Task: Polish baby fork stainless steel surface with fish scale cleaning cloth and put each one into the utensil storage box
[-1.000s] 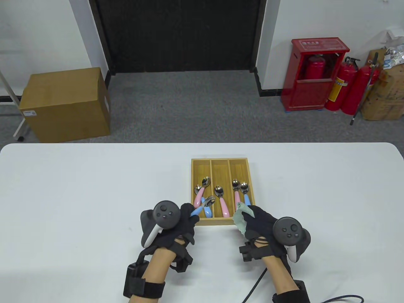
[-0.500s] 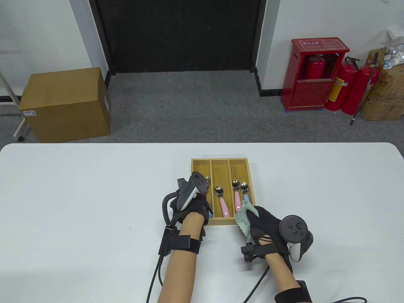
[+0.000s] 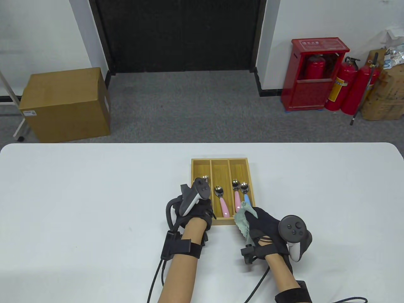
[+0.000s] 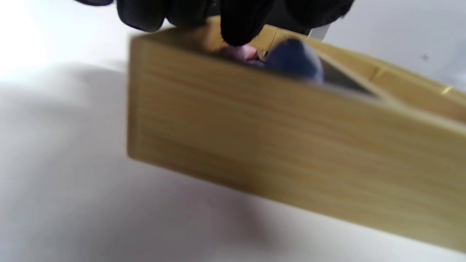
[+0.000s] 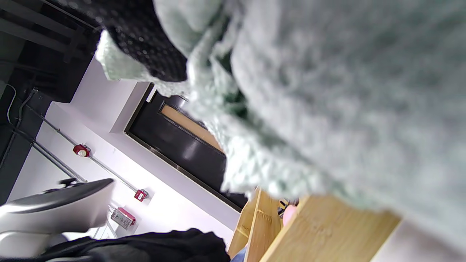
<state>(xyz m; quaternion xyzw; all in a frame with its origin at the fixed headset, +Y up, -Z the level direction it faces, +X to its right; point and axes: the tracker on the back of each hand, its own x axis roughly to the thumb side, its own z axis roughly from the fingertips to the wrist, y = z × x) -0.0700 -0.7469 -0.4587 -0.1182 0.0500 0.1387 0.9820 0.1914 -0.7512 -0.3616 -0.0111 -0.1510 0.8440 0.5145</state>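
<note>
The baby forks lie in the utensil storage box (image 3: 222,164), a three-compartment bamboo tray on the white table (image 3: 79,195). One pink-handled fork (image 3: 222,202) is seen in the middle compartment. A pink-handled one (image 3: 236,195) and a blue-handled one (image 3: 245,193) lie side by side in the right compartment. The left compartment is largely covered by the left hand (image 3: 196,212); only one steel head (image 3: 205,178) shows past the tracker (image 3: 193,197). In the left wrist view a pink handle end (image 4: 238,52) and a blue handle end (image 4: 295,60) are seen just inside the near wall, below the gloved fingertips (image 4: 238,25).

Whether the left fingers are pinching a handle or merely resting over it cannot be told; the view is blurred and the contact is hidden.

The fish scale cleaning cloth (image 3: 243,222) is gripped bunched in the right hand (image 3: 265,227), held just at the near right corner of the box. It fills most of the right wrist view, with fingers (image 5: 145,40) curled into it.

Step judged in hand: placing a polished fork into the left compartment, or letting go of it. No fork is seen lying outside the box, so the task is judged near its end. The next move is judged to call for the left fingers to be lifted clear of the tray without dragging the stacked handles.

Beyond the table, a cardboard box (image 3: 66,102) and a red extinguisher cabinet (image 3: 311,74) are noted.
</note>
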